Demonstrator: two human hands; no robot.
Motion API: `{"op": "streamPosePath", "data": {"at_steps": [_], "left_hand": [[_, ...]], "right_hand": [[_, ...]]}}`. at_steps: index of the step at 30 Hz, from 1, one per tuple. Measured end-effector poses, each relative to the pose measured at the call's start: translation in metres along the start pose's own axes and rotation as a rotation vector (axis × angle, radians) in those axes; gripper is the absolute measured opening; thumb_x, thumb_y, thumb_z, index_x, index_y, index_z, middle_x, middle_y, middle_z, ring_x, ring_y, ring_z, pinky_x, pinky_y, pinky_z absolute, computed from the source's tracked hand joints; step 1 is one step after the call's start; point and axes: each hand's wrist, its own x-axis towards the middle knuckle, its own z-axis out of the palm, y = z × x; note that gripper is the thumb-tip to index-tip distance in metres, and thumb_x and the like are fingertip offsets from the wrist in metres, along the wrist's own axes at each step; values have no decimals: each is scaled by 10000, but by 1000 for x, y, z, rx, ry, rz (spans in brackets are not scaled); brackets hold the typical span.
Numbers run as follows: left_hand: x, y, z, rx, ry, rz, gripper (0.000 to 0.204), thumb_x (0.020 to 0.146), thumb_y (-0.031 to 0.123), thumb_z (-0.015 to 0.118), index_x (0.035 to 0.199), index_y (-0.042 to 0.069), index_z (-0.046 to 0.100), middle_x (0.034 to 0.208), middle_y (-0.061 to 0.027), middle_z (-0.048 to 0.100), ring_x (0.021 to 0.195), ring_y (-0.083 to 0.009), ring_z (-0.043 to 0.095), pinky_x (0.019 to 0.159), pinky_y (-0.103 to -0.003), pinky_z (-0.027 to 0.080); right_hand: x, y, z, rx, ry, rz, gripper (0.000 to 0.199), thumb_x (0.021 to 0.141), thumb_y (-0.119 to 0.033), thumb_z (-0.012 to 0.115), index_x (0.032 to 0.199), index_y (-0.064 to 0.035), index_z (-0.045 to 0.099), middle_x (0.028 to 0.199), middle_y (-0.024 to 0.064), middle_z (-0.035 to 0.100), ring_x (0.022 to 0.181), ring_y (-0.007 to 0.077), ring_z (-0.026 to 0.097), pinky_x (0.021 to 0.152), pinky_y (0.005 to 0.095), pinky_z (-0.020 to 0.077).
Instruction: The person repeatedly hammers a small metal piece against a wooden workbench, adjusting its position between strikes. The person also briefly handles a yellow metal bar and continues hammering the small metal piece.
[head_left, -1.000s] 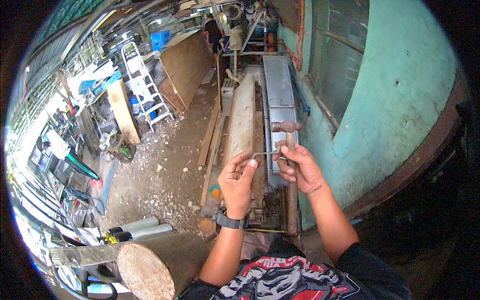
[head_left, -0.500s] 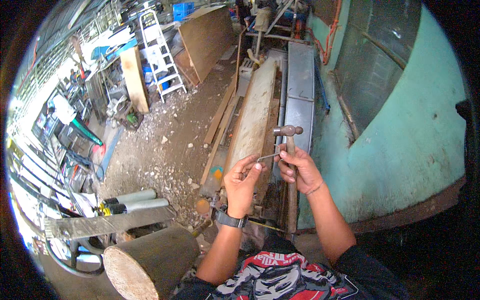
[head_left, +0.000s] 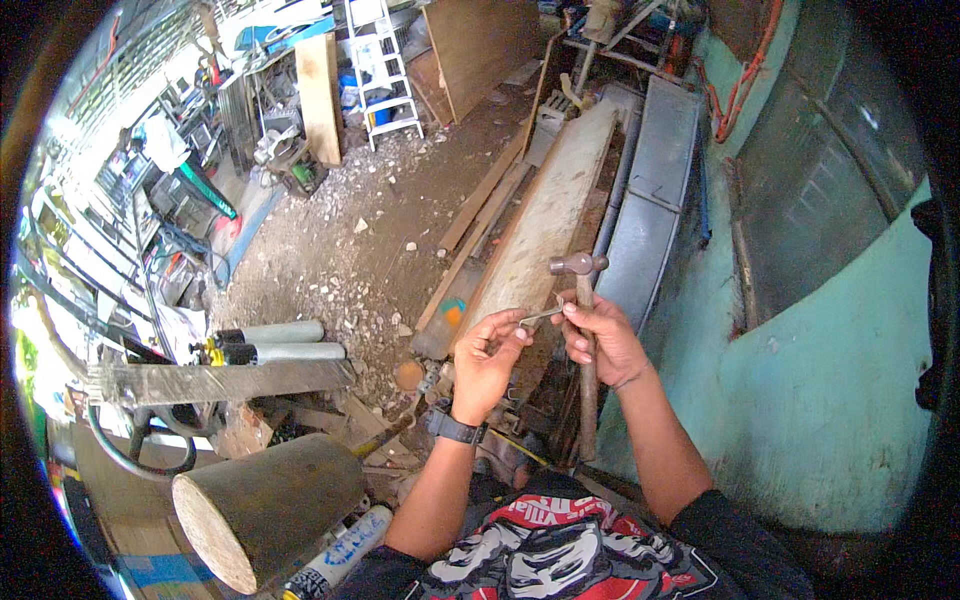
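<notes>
My left hand [head_left: 484, 372], with a dark watch on its wrist, pinches one end of a thin metal piece [head_left: 541, 314] between thumb and fingertips. The piece looks like a bent wire or slim rod; its exact kind is too small to tell. At its other end are the fingers of my right hand [head_left: 612, 345]. That same hand grips a ball-peen hammer [head_left: 588, 400] high on its wooden handle. The hammer stands head up, its handle hanging below my palm. Both hands are held close together in front of my chest.
Long boards [head_left: 548, 215] and a grey metal panel [head_left: 655, 170] lie ahead. A green wall [head_left: 790, 400] runs along the right. At the lower left are a thick cylinder [head_left: 270, 510], a plank [head_left: 220, 383] and gas cylinders [head_left: 285, 352]. A white stepladder [head_left: 385, 85] stands farther back.
My view has turned left and down, so the surroundings shift right and upward. Both hands keep their holds; the thin metal piece has turned slightly between them.
</notes>
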Motion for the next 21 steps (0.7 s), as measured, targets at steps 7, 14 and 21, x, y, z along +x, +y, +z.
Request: {"op": "streamPosePath", "data": {"at_steps": [7, 14, 21], "left_hand": [[-9, -35, 12, 44, 143, -128, 182, 911, 54, 730, 1081, 18, 675, 822, 3, 676, 758, -56, 603, 699, -219, 478], [-17, -97, 21, 150, 167, -171, 154, 950, 119, 706, 1046, 5, 669, 845, 15, 665, 773, -47, 572, 686, -225, 464], [-26, -142, 9, -2, 122, -194, 224, 987, 161, 658, 1113, -21, 690, 916, -13, 685, 844, -64, 600, 756, -255, 502]], "right_hand": [[19, 18, -18, -12, -43, 122, 208, 962, -121, 650, 1152, -86, 570, 920, 61, 653, 545, 64, 498, 420, 225, 388], [29, 47, -39, -66, 23, 238, 140, 955, -124, 664, 1061, -77, 588, 855, 39, 649, 536, 62, 483, 414, 219, 379], [47, 72, -65, -120, 2, 351, 147, 955, -132, 661, 1067, -96, 572, 832, 17, 613, 545, 57, 488, 425, 214, 377]]}}
